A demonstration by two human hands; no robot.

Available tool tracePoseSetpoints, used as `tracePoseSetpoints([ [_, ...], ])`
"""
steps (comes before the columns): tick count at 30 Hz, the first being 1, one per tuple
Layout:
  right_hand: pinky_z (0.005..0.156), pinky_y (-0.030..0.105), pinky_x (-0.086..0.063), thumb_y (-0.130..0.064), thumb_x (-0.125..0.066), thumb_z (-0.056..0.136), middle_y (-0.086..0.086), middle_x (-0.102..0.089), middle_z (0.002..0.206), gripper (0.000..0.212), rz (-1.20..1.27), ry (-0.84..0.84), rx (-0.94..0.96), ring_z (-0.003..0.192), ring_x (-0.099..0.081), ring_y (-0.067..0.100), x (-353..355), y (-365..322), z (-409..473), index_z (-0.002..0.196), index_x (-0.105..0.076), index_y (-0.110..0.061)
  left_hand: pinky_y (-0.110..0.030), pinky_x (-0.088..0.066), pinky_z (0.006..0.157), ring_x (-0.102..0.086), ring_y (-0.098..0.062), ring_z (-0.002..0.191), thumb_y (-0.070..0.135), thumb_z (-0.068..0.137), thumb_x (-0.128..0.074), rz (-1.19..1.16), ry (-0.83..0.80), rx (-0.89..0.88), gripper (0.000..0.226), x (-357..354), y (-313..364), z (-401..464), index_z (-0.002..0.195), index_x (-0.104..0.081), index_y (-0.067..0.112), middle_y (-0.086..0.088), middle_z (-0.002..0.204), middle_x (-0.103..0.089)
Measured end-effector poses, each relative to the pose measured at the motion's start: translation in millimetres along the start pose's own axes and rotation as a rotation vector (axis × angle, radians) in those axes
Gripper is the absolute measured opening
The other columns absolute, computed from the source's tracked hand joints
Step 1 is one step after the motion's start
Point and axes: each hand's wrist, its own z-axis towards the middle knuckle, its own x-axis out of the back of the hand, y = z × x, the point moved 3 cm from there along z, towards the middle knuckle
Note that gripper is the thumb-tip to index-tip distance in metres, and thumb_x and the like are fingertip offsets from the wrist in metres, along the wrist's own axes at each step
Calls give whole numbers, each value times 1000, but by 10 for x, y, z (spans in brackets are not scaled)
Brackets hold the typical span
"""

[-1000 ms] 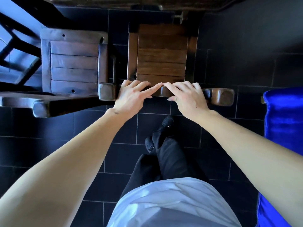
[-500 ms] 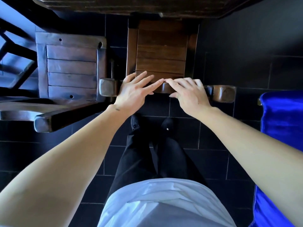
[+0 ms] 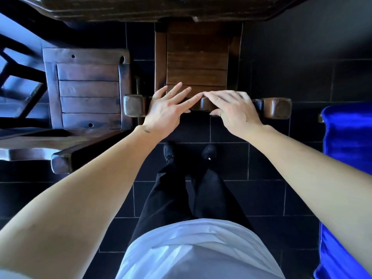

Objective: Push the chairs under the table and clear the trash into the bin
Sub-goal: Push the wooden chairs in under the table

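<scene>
Straight below me stands a brown wooden chair (image 3: 197, 63), its seat partly tucked under the dark wooden table (image 3: 141, 9) at the top of the view. My left hand (image 3: 169, 109) lies on the chair's back rail (image 3: 277, 108) with palm down and fingers spread over the seat. My right hand (image 3: 235, 109) is curled over the same rail, thumb under its near side. The fingertips of both hands almost meet at the rail's middle. No trash or bin is in view.
A second, darker wooden chair (image 3: 88, 89) stands to the left, further out from the table, its back rail close to my left forearm. A bright blue cushioned seat (image 3: 348, 137) fills the right edge. My shoes (image 3: 169, 152) stand on black floor tiles just behind the chair.
The chair has slid further under the table and I have stepped up behind it. My left fingers have lifted from the rail and spread out.
</scene>
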Motion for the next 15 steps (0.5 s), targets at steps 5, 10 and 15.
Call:
tracePoseSetpoints([
  [5, 106, 37, -33, -30, -54, 100, -9, -55, 145, 54, -4, -6, -9, 131, -49, 16, 37, 3, 60, 152, -41, -29, -53, -28, 117, -35, -30, 148, 10, 99, -58, 2, -38, 11, 65, 20, -24, 43, 154, -35, 36, -7, 154, -47],
  [10, 107, 37, -33, -27, -59, 98, -8, -57, 142, 56, -8, 29, 8, 129, -51, 17, 45, 29, 113, 151, -42, -28, -55, -29, 117, -36, -31, 147, 4, 96, -61, 6, -30, 5, 71, 26, -52, 88, 154, -35, 36, -10, 153, -48],
  [15, 107, 38, -33, -26, -59, 97, -9, -60, 138, 55, -1, 67, 23, 125, -54, 16, 62, 35, 184, 150, -44, -26, -55, -28, 117, -38, -31, 146, 5, 96, -61, 18, -11, 10, 69, 54, -100, 160, 153, -38, 35, -9, 151, -50],
])
